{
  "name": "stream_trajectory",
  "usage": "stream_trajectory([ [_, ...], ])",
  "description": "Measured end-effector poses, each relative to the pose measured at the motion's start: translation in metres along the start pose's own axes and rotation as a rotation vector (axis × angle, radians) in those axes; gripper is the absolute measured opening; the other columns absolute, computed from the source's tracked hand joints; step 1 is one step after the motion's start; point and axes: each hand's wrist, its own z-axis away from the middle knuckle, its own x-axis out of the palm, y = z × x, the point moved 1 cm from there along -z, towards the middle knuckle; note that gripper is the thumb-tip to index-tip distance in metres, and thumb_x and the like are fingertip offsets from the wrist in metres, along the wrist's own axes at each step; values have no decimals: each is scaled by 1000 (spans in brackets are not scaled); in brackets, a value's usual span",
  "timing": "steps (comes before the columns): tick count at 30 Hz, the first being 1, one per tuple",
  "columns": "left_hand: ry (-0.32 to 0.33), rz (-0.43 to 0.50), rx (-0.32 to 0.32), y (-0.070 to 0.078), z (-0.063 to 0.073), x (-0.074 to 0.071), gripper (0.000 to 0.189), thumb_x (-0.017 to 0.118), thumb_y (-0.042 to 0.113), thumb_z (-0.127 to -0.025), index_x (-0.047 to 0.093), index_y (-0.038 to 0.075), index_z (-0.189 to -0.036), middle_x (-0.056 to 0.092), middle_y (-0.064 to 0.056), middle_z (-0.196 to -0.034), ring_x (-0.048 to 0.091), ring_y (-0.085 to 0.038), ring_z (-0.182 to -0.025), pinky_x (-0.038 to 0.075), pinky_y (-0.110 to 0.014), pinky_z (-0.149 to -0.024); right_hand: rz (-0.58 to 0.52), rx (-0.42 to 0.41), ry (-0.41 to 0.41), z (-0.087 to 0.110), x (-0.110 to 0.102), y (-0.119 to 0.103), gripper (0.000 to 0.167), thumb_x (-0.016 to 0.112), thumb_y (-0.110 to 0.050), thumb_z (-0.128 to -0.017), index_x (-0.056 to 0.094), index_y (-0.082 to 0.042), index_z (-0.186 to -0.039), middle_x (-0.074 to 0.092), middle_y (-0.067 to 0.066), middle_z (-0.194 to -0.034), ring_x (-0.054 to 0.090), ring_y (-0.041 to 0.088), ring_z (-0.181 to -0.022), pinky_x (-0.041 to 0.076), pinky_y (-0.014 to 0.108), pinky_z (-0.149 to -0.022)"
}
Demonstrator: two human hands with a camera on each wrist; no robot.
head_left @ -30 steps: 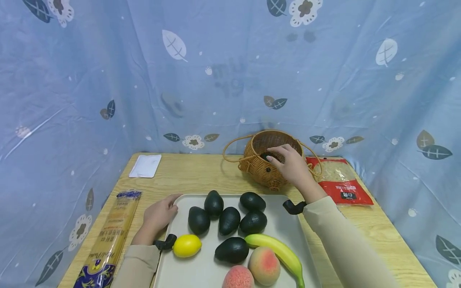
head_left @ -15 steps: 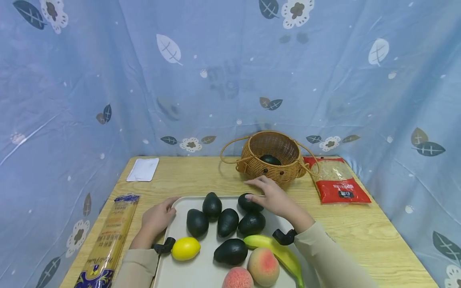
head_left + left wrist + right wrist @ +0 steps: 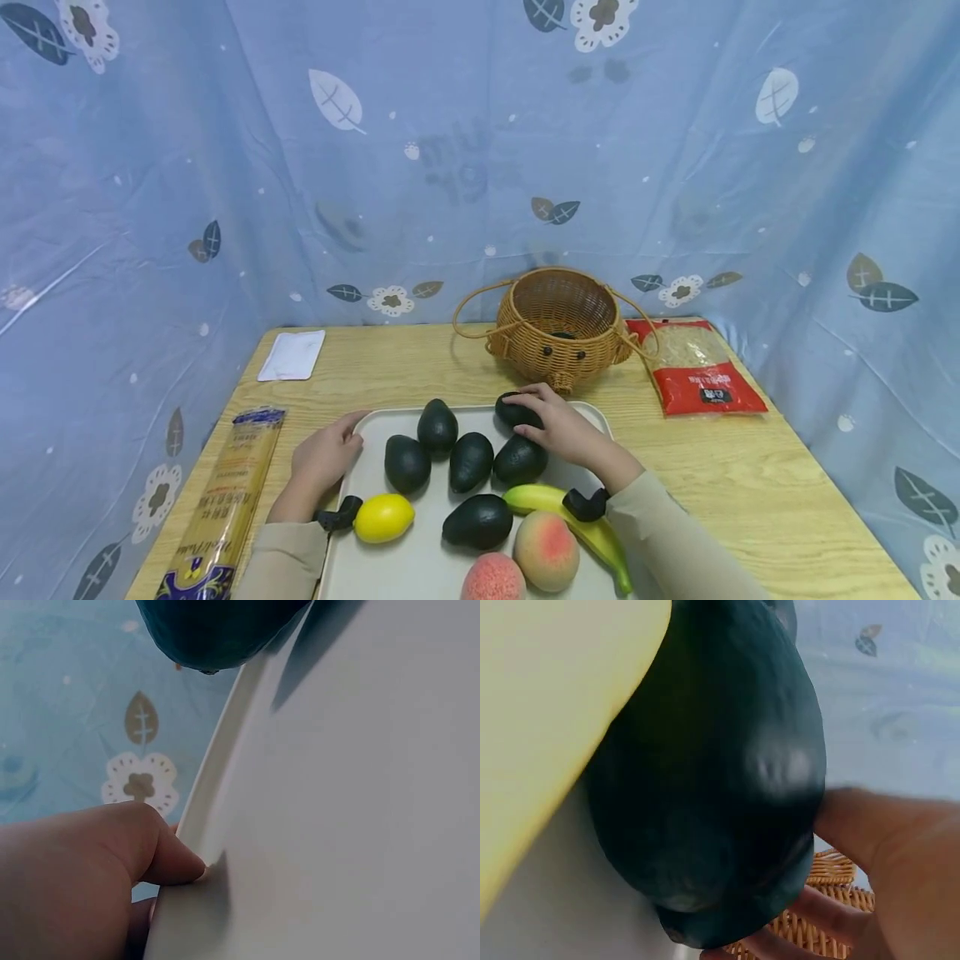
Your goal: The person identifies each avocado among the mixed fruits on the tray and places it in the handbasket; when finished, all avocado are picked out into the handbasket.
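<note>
My left hand (image 3: 324,454) pinches the left rim of a pale tray (image 3: 420,571); in the left wrist view the thumb (image 3: 176,859) presses inside the rim. At the tray's back right corner, my right hand (image 3: 566,429) holds a dark avocado (image 3: 508,412), fingers over its far side and thumb nearer. Another avocado (image 3: 521,460) lies just in front, and a large avocado (image 3: 712,772) covers much of the right wrist view. Several more avocados (image 3: 472,462) share the tray with a lemon (image 3: 383,517), a banana (image 3: 600,537) and two peaches (image 3: 547,550).
Behind the tray stands a wicker basket (image 3: 525,343) with side handles; something dark shows inside. A red noodle bag (image 3: 701,387) lies to its right. On the left are a long pasta packet (image 3: 225,492) and a white square (image 3: 292,355). A blue curtain (image 3: 420,208) surrounds the table.
My right hand has come back from the basket to the tray and taken hold of the back right avocado. The left hand stays on the tray rim. The head view has shifted slightly.
</note>
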Motion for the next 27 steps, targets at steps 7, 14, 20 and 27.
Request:
stream_trajectory([
  [7, -15, 3, -8, 2, 2, -1, 49, 55, 22, -102, 57, 17, -151, 70, -3, -91, 58, -19, -67, 39, -34, -58, -69, 61, -27, -3, 2, 5, 48, 68, -12, -103, 51, -12, -148, 51, 24, -141, 58, 44, -127, 48, 60, -103],
  [14, -47, 0, -9, 6, 3, -4, 51, 55, 21, -103, 54, 15, -153, 74, -11, -113, 63, -23, -76, 40, -35, -61, -62, 58, -8, -6, 1, 7, 48, 72, -8, -99, 46, -9, -140, 53, 23, -132, 59, 44, -125, 48, 60, -104],
  [20, -63, -2, -20, 5, 4, -3, 50, 53, 22, -104, 52, 16, -155, 73, -14, -117, 64, -24, -79, 41, -36, -64, 33, 36, 15, -2, -9, -5, 52, 69, -14, -102, 48, -14, -150, 51, 22, -133, 66, 42, -112, 56, 57, -89],
  [27, -52, -8, -6, 3, 1, -2, 50, 52, 22, -105, 52, 18, -155, 73, -10, -108, 61, -24, -77, 39, -37, -65, 38, 22, 155, -7, -43, -26, 57, 71, -17, -101, 51, -20, -154, 50, 21, -140, 66, 42, -108, 56, 57, -88],
])
